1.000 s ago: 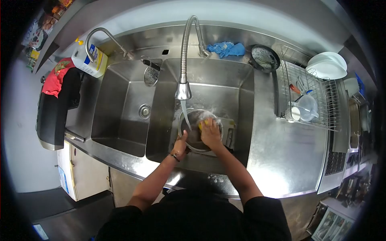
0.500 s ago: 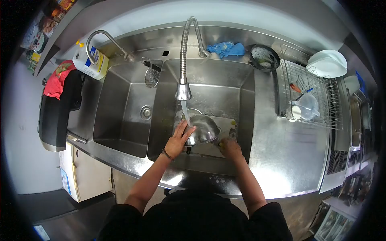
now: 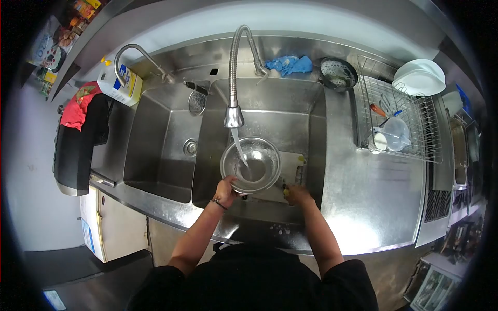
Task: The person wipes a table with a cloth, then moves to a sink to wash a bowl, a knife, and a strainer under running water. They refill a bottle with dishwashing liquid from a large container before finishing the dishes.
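Under the running faucet, a round steel bowl faces up in the right sink basin, the water stream falling inside it. My left hand grips its near-left rim, fingers closed on the edge. To the right of the bowl, my right hand is closed around something of which only a little yellow, like a sponge, shows by the fingertips. A pale flat board lies beneath the bowl, partly hidden. On its right side rests a narrow dark item that I cannot identify.
The left basin has a strainer at its back corner. A soapy black pan and a blue cloth sit behind the basins. Right of them stands a wire dish rack. A large jug stands at the back left.
The bowl has turned from open side down to open side up beneath the water. My left hand has shifted from its outer surface down to the near-left rim. My right hand has barely moved.
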Available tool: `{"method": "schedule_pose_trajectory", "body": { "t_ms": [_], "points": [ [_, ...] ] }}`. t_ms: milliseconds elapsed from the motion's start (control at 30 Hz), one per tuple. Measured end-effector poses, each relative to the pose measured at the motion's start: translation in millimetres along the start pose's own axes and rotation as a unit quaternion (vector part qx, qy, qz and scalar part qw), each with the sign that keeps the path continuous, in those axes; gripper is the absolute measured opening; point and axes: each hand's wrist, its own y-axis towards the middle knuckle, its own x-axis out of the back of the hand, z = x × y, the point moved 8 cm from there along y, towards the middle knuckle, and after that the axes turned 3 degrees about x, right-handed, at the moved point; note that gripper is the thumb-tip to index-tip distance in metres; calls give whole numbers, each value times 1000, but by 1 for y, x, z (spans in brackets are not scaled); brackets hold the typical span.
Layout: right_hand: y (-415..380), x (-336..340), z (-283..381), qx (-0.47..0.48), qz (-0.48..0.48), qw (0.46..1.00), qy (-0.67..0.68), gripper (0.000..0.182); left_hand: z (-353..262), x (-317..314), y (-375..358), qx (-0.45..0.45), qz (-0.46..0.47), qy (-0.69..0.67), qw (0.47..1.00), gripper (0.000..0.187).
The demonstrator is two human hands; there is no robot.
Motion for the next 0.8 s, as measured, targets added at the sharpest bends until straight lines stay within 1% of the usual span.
{"method": "schedule_pose_trajectory", "body": {
  "t_ms": [33, 100, 167, 200, 267, 300, 333, 400, 433, 467, 500, 533, 567, 600, 633, 667, 700, 733, 767, 800],
  "points": [
    [-2, -2, 1, -2, 20, 1000, -1, 41, 2, 0, -5, -8, -8, -28, 1000, 28],
    [0, -3, 0, 6, 14, 1000, 1, 40, 8, 2, -13, -18, -15, -57, 998, 29],
    [2, -4, -2, 14, 7, 1000, 2, 39, 20, -10, -24, 4, 67, -23, 998, 32],
    [5, -8, -5, 11, 13, 1000, 3, 40, 26, -8, -31, 3, 67, -23, 997, 32],
    [6, -10, -5, 8, 18, 1000, 5, 42, 40, -16, -47, 36, 102, -59, 992, 38],
    [5, -9, -5, 0, 23, 1000, 4, 42, 43, -17, -55, 70, 77, -93, 990, 45],
    [4, -9, -4, -8, 28, 1000, 4, 41, 43, -20, -59, 70, 77, -93, 990, 45],
    [4, -9, -4, -3, 22, 1000, 11, 40, 44, -32, -65, 95, 124, -152, 976, 46],
    [5, -8, -3, 1, 15, 1000, 18, 39, 43, -35, -66, 93, 124, -153, 976, 46],
    [13, -16, -9, 2, 14, 1000, 18, 39, 46, -36, -65, 112, 112, -119, 980, 47],
    [27, -34, -14, 46, 38, 998, -31, 39, 48, -37, -65, 131, 101, -84, 983, 48],
    [34, -45, -15, 89, 60, 991, -79, 38, 46, -39, -62, 130, 102, -83, 983, 48],
    [31, -42, -13, 89, 59, 991, -79, 38, 39, -33, -56, 93, 58, 21, 994, 48],
    [28, -39, -9, 103, 46, 989, -92, 38, 31, -29, -51, 53, 12, 125, 991, 48],
    [25, -36, -5, 116, 34, 987, -105, 38, 10, -30, -47, -62, -29, 184, 981, 52],
    [18, -29, 2, 116, 33, 987, -104, 38, -14, -34, -50, -177, -70, 239, 952, 60],
    [10, -14, 4, 61, 21, 997, -40, 37, -43, -49, -55, -339, -57, 344, 874, 65],
    [4, -4, 2, 7, 8, 1000, 25, 36, -63, -65, -66, -486, -42, 435, 757, 70],
    [4, -4, 1, 7, 7, 1000, 26, 36, -75, -68, -65, -487, -41, 436, 756, 70],
    [6, -6, 0, 15, 13, 999, 30, 38, -82, -83, -70, -498, -19, 520, 693, 73]
  ]
}}
